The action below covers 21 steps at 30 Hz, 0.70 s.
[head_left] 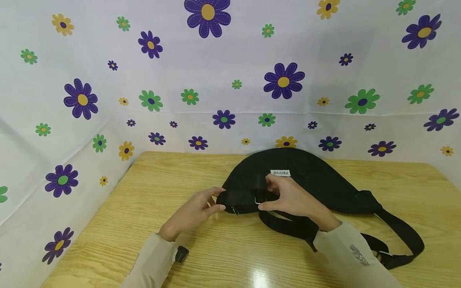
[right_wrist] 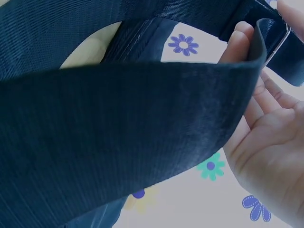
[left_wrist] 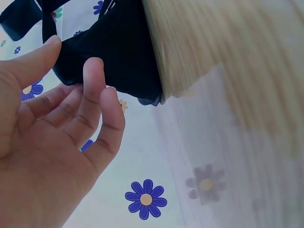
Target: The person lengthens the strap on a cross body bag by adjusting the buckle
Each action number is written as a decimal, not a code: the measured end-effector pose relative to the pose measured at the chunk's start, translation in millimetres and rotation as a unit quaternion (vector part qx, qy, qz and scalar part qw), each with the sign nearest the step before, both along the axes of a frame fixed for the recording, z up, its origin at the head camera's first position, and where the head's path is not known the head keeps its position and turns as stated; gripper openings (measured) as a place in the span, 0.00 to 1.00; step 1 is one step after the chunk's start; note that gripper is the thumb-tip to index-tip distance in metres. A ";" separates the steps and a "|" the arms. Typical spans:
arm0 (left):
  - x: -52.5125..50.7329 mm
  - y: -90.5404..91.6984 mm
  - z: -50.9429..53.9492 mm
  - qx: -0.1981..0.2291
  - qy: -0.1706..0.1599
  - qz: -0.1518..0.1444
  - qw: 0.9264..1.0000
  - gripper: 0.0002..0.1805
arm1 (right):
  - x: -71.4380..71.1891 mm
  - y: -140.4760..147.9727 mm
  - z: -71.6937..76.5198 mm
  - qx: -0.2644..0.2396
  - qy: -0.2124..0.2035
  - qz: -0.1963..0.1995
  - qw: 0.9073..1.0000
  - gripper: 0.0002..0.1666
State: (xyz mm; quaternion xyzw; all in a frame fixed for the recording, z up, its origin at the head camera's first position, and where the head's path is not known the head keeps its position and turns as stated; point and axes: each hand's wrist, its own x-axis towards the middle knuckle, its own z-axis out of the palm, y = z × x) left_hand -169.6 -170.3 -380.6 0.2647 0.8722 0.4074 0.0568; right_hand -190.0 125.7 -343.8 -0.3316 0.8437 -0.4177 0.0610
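Note:
A black sling bag lies on the table, its white label upside down in the head view. My left hand pinches the bag's left end between thumb and fingers, beside a small zipper pull. In the left wrist view, the thumb of this hand presses the edge of the bag. My right hand holds the black strap near a metal buckle above the bag's front. In the right wrist view, the wide strap loops past the fingers of that hand.
The wooden table carries the bag, with more strap trailing off to the right. A flower-printed cloth hangs behind the table and along its left side. A small black object sits against my left cuff.

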 end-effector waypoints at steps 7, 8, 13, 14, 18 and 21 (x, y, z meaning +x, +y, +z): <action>0.3 0.1 0.4 -0.004 0.003 0.000 1.000 0.22 | 3.0 11.4 -0.1 -0.010 -0.003 0.012 1.000 0.25; 0.3 0.1 0.4 -0.005 0.003 0.000 1.000 0.22 | 3.3 12.4 -0.1 -0.011 -0.004 0.013 1.000 0.25; 0.0 0.2 0.3 -0.008 0.003 0.000 1.000 0.22 | 4.9 16.3 0.5 -0.003 -0.007 0.012 1.000 0.24; 0.0 0.2 0.3 -0.009 0.003 0.000 1.000 0.22 | 5.2 17.4 0.9 0.000 -0.007 0.011 1.000 0.24; 0.1 -0.4 0.4 -0.012 0.002 0.001 1.000 0.22 | 6.7 24.0 3.1 0.008 -0.005 0.007 1.000 0.22; 0.2 -0.9 0.6 -0.013 -0.002 0.001 1.000 0.22 | 7.7 29.5 4.8 0.008 -0.010 0.008 1.000 0.22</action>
